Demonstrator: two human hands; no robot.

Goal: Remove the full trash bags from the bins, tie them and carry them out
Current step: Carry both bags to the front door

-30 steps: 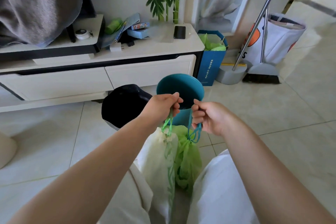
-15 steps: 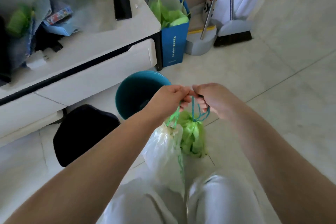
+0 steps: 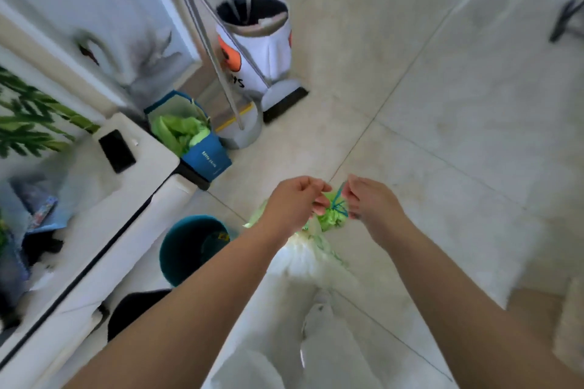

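Two hands are meeting over the tiled floor (image 3: 442, 142), with their knuckles close together. The left hand (image 3: 294, 202) is curling its fingers tightly round the gathered neck of one white bag (image 3: 303, 257). This bag is hanging directly beneath the grip, in front of the person's two legs (image 3: 319, 344) in white trousers. The right hand (image 3: 369, 204) is holding one blue drawstring (image 3: 339, 203) in a narrow pinch of thumb against fingers. The cord is running down to one green bag (image 3: 331, 219), which is dangling just below and between the two hands and touching the top of the white bag. That makes two tied bags in all, both hanging clear of the floor.

Two bins are standing to the left of the grip. One teal bin (image 3: 186, 253) is sitting near, slightly toward the person. One black bin (image 3: 136, 309) is lying farther left and closer to the person, partly hidden by the left forearm. Beyond them, well left of the grip, one white cabinet (image 3: 142, 193) is carrying one black phone (image 3: 117, 151).

Ahead and left of the grip, one blue paper bag (image 3: 207, 156) is holding crumpled green plastic. Just beyond it are one grey dustpan (image 3: 246, 133) and one broom (image 3: 284, 99), with their two metal handles leaning toward the wall. One white basket (image 3: 257, 47) with an orange print is standing farthest ahead.
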